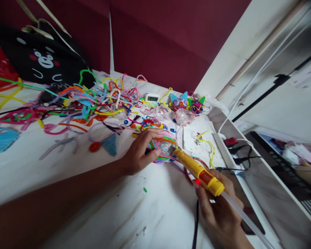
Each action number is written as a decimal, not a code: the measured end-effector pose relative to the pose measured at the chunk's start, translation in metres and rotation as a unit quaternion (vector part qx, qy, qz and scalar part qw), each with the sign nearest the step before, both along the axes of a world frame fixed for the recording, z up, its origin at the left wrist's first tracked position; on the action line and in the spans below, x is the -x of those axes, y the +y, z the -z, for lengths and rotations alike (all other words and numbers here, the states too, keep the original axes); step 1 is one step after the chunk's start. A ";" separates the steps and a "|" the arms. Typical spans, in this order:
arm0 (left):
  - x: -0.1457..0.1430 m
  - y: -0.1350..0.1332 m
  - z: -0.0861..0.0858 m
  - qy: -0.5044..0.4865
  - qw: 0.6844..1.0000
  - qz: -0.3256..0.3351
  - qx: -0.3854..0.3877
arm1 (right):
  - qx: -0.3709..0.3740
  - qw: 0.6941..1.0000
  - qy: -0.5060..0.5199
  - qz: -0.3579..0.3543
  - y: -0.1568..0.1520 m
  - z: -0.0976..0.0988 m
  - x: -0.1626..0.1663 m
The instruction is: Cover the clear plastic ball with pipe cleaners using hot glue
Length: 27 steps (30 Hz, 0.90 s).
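Observation:
My right hand (219, 207) is closed around a yellow glue gun (197, 169), its thumb beside a red light. A translucent glue stick (246, 219) juts from the gun's back end. The nozzle points at a clear plastic ball (167, 148) wrapped in colourful pipe cleaners, seemingly touching or very near its rim. My left hand (142, 152) grips the ball from the left, fingers over the top and thumb on the near side. A pink pipe cleaner (168, 157) runs along the ball's near edge toward the gun.
Tangled pipe cleaners (106, 98) spread across the back left, near a black bag (41, 55). Behind the ball stand clear plastic cups (163, 112), a small digital clock (152, 98) and decorated figures (180, 102). A power strip (226, 152) with cables lies at right, beside a dark phone-like slab (251, 221).

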<state>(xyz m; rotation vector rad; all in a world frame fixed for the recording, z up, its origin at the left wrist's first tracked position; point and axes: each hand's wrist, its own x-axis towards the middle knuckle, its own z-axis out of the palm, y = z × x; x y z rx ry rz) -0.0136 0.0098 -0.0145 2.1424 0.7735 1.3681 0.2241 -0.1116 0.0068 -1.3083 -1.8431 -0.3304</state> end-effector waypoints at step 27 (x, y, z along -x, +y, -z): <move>0.000 0.000 -0.003 0.000 1.000 -0.005 -0.001 | -0.014 0.997 -0.069 -0.013 -0.006 0.005 -0.005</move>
